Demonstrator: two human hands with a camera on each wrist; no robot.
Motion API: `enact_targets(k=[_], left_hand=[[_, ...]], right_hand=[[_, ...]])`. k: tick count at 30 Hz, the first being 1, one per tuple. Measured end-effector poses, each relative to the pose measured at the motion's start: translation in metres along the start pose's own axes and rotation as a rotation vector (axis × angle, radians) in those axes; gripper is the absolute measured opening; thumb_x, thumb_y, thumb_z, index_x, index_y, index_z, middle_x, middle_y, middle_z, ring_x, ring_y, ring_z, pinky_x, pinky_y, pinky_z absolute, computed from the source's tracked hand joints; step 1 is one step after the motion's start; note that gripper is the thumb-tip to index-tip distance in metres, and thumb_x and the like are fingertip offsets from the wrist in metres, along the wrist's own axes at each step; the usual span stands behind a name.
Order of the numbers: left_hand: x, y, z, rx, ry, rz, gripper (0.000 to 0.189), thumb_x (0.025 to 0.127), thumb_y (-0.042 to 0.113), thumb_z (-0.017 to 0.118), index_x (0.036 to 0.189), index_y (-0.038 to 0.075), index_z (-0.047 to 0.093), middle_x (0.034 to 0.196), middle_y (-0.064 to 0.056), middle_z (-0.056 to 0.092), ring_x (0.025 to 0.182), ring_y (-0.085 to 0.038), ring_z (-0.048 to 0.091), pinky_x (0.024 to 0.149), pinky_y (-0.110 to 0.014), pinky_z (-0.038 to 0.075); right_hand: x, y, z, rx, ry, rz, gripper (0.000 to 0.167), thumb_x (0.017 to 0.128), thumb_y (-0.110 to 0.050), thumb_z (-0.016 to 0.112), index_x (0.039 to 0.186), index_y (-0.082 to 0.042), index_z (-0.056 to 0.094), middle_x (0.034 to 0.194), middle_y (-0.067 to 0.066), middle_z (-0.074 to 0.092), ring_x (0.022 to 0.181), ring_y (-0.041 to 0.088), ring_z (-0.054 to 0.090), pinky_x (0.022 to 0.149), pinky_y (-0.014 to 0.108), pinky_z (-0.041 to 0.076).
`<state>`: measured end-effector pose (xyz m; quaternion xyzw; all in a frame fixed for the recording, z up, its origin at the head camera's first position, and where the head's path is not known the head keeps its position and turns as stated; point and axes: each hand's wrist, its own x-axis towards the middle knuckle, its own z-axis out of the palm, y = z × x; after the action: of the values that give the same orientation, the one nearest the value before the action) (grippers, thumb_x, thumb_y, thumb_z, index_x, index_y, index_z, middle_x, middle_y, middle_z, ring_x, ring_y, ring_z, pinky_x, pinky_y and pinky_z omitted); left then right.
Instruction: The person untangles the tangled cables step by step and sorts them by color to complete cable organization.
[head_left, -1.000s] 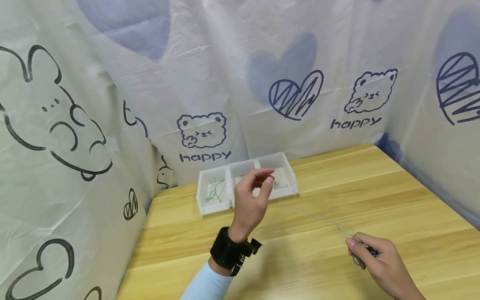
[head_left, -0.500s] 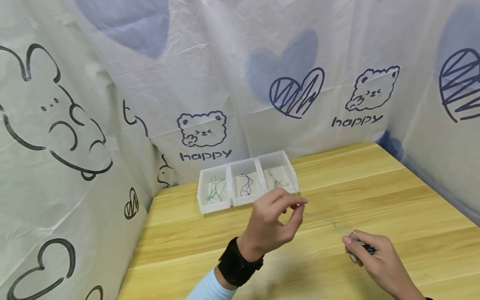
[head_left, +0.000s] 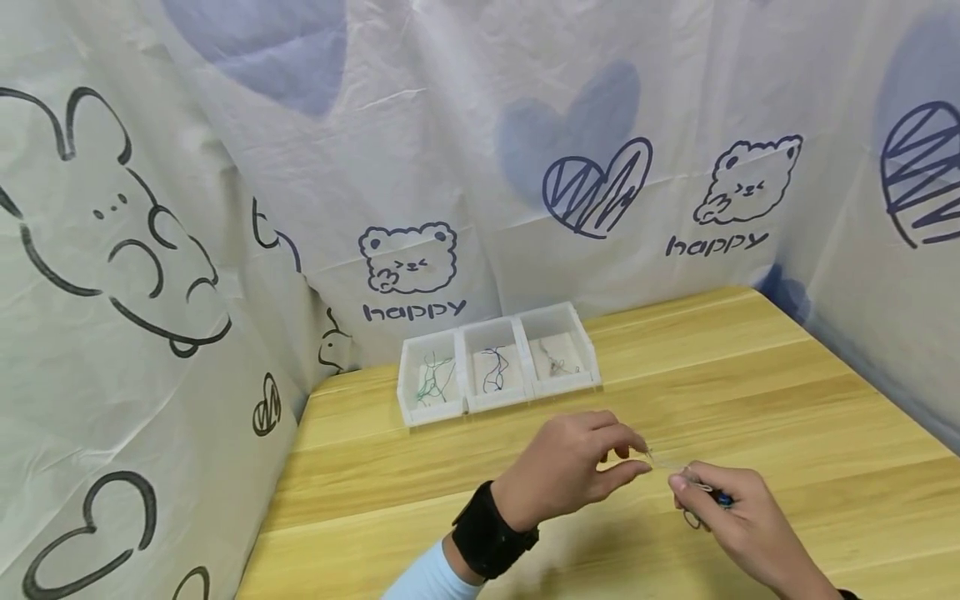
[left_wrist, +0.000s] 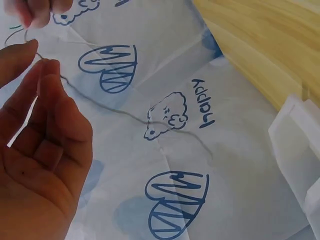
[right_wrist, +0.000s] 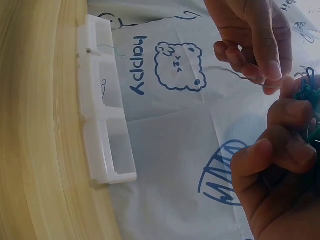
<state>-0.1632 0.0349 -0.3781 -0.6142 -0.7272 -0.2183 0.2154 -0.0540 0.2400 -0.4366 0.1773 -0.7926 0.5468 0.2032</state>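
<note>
My right hand [head_left: 738,517] grips a tangled bundle of thin strings [right_wrist: 311,95], green in the right wrist view, with a blue bit and small loops showing in the head view. One pale grey string [left_wrist: 107,106] runs out of the bundle toward my left hand [head_left: 573,462]. At the left fingertips, thumb and forefinger stand slightly apart with the string right beside them. In the left wrist view its free end trails past these fingers. Most of the bundle is hidden inside my right fingers.
A white three-compartment tray [head_left: 463,392] stands at the back of the wooden table [head_left: 360,500]. Its sections hold green strings [head_left: 433,379], blue strings [head_left: 495,369] and greyish strings [head_left: 553,362]. A printed cloth [head_left: 480,150] hangs behind and at both sides.
My left hand has come down and right from over the tray to beside my right hand; half a second ago its fingertips pinched the string. My right hand has shifted slightly left.
</note>
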Motion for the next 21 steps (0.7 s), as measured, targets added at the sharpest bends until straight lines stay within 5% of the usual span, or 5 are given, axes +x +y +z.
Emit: enact_targets(k=[9, 21], left_hand=[[-0.003, 0.007, 0.012, -0.265, -0.028, -0.044, 0.01, 0.099, 0.019, 0.068, 0.09, 0.014, 0.067, 0.078, 0.011, 0.061, 0.067, 0.01, 0.047, 0.061, -0.002, 0.038], [-0.006, 0.004, 0.012, -0.299, 0.176, -0.226, 0.006, 0.094, 0.014, 0.073, 0.091, 0.011, 0.076, 0.081, 0.008, 0.064, 0.067, 0.008, 0.048, 0.059, -0.006, 0.043]], right_hand=[[0.001, 0.003, 0.003, -0.027, 0.023, -0.019, 0.037, 0.096, 0.012, 0.057, 0.082, -0.021, 0.065, 0.061, -0.008, 0.048, 0.046, 0.004, 0.036, 0.042, 0.024, 0.037], [0.0, 0.005, 0.006, -0.018, 0.027, -0.03, 0.033, 0.097, 0.011, 0.056, 0.09, -0.018, 0.07, 0.066, -0.008, 0.052, 0.05, 0.007, 0.042, 0.045, 0.024, 0.041]])
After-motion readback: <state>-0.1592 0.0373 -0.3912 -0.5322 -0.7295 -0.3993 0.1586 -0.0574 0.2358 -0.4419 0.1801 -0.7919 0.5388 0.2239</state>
